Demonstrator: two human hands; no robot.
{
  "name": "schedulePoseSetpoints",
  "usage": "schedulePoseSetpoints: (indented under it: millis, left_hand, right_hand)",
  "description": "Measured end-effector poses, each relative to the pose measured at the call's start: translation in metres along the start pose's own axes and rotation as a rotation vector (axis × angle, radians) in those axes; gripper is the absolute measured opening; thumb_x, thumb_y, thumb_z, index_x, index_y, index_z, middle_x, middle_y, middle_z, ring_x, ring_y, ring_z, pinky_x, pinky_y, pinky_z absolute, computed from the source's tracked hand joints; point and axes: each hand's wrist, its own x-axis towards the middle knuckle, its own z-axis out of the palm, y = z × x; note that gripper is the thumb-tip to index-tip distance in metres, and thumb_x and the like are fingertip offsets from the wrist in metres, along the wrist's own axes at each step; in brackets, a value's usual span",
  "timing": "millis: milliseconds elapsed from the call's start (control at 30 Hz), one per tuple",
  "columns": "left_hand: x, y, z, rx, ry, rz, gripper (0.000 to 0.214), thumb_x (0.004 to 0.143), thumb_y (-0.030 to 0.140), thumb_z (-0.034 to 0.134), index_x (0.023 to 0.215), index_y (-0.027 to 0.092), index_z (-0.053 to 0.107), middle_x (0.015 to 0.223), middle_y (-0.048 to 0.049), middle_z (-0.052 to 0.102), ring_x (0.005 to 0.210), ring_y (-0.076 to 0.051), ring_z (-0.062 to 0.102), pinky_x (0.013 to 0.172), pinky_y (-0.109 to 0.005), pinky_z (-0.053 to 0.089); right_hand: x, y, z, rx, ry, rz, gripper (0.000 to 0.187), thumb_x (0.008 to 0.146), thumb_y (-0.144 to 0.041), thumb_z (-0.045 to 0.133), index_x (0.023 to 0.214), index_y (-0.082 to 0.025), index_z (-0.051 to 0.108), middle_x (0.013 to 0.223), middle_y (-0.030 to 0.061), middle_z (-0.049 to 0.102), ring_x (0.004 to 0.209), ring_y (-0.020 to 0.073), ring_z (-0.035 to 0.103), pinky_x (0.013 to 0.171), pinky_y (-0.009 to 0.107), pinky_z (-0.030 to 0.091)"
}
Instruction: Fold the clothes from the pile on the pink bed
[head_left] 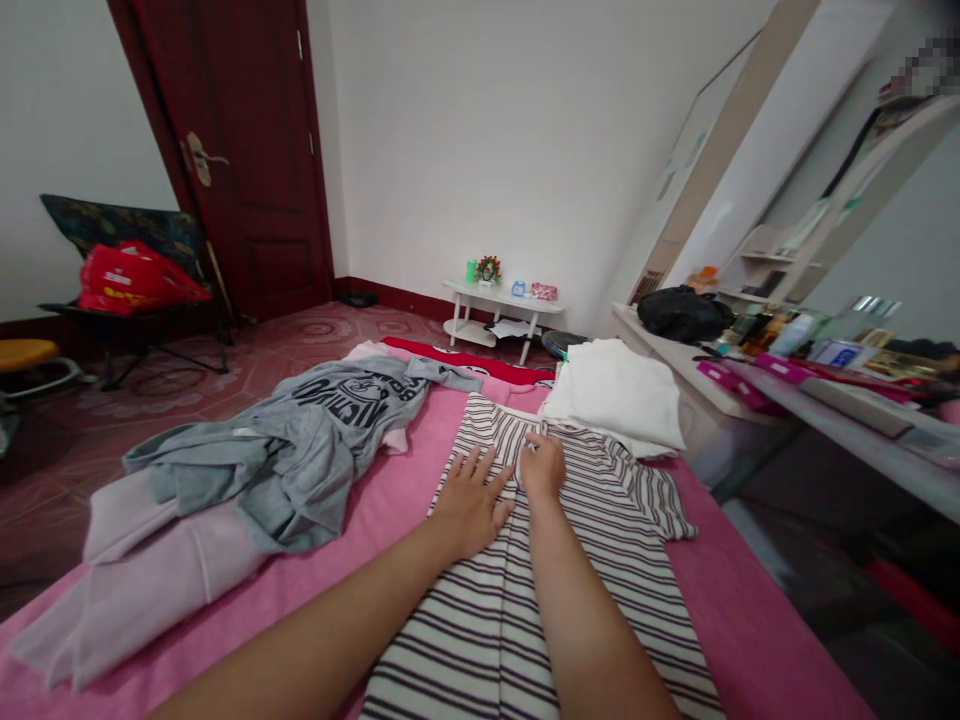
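A black-and-white striped shirt [600,560] lies spread flat on the pink bedcover [375,520]. My left hand [470,505] rests flat on the shirt's left half, fingers stretched out and apart. My right hand [541,465] sits just beside it near the shirt's middle, fingers curled down onto the fabric in a pinch. Both forearms reach across the striped cloth from the bottom of the view.
A crumpled grey printed top [300,450] and a pale pink garment [150,570] lie to the left. Folded white cloth [619,390] sits beyond the shirt. A cluttered dresser [787,390] stands right; a small white table [499,305], dark red door [247,150] and chair [127,270] are farther off.
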Motion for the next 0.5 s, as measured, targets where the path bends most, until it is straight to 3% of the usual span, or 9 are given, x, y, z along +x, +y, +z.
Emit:
schedulePoseSetpoints:
  millis: [133, 233, 300, 400, 433, 500]
  left_hand:
    - [0.0, 0.0, -0.004, -0.001, -0.012, 0.007, 0.058, 0.094, 0.055, 0.027, 0.145, 0.029, 0.036, 0.156, -0.0056, 0.026, 0.143, -0.033, 0.015, 0.114, -0.056, 0.012]
    - [0.0, 0.0, -0.004, -0.002, -0.014, 0.02, 0.057, 0.094, 0.055, 0.028, 0.145, 0.029, 0.037, 0.156, -0.0052, 0.026, 0.143, -0.034, 0.015, 0.114, -0.056, 0.012]
    - [0.0, 0.0, -0.003, -0.007, -0.007, 0.024, 0.057, 0.094, 0.055, 0.028, 0.144, 0.03, 0.038, 0.155, -0.0055, 0.027, 0.143, -0.034, 0.015, 0.113, -0.057, 0.012]
    - [-0.001, 0.0, -0.002, -0.014, 0.014, 0.033, 0.055, 0.094, 0.054, 0.03, 0.143, 0.031, 0.039, 0.154, -0.0057, 0.029, 0.143, -0.036, 0.016, 0.112, -0.058, 0.012]
    - [-0.001, 0.0, -0.001, -0.017, 0.021, 0.039, 0.055, 0.094, 0.054, 0.031, 0.143, 0.032, 0.04, 0.154, -0.0056, 0.029, 0.143, -0.037, 0.016, 0.112, -0.059, 0.012]
    - [-0.002, 0.001, -0.001, -0.023, 0.033, 0.045, 0.053, 0.094, 0.053, 0.032, 0.142, 0.033, 0.041, 0.154, -0.0053, 0.03, 0.142, -0.037, 0.017, 0.111, -0.06, 0.012]
  right_hand:
    - [0.01, 0.011, -0.015, 0.008, -0.094, -0.069, 0.03, 0.072, -0.022, 0.056, 0.096, -0.019, 0.074, 0.101, 0.0058, 0.069, 0.096, 0.0219, 0.063, 0.089, 0.033, 0.048]
    - [0.016, 0.034, -0.05, -0.042, -0.151, -0.075, 0.023, 0.07, -0.023, 0.062, 0.088, -0.022, 0.075, 0.086, 0.0014, 0.071, 0.085, 0.0213, 0.065, 0.082, 0.034, 0.051]
    - [0.016, 0.057, -0.083, -0.114, -0.111, -0.043, 0.024, 0.069, -0.021, 0.062, 0.09, -0.022, 0.074, 0.096, 0.0059, 0.071, 0.096, 0.0249, 0.063, 0.089, 0.039, 0.048]
    - [0.013, 0.092, -0.131, -0.228, 0.04, 0.072, 0.044, 0.068, -0.025, 0.067, 0.111, -0.017, 0.067, 0.129, 0.0188, 0.056, 0.124, 0.0371, 0.046, 0.101, 0.055, 0.034]
    - [0.012, 0.102, -0.144, -0.249, 0.075, 0.125, 0.052, 0.065, -0.03, 0.07, 0.115, -0.014, 0.064, 0.131, 0.0232, 0.053, 0.125, 0.0412, 0.042, 0.099, 0.06, 0.033]
    - [0.011, 0.115, -0.161, -0.249, 0.087, 0.215, 0.054, 0.058, -0.035, 0.076, 0.104, -0.01, 0.067, 0.116, 0.0259, 0.061, 0.114, 0.0447, 0.051, 0.091, 0.062, 0.038]
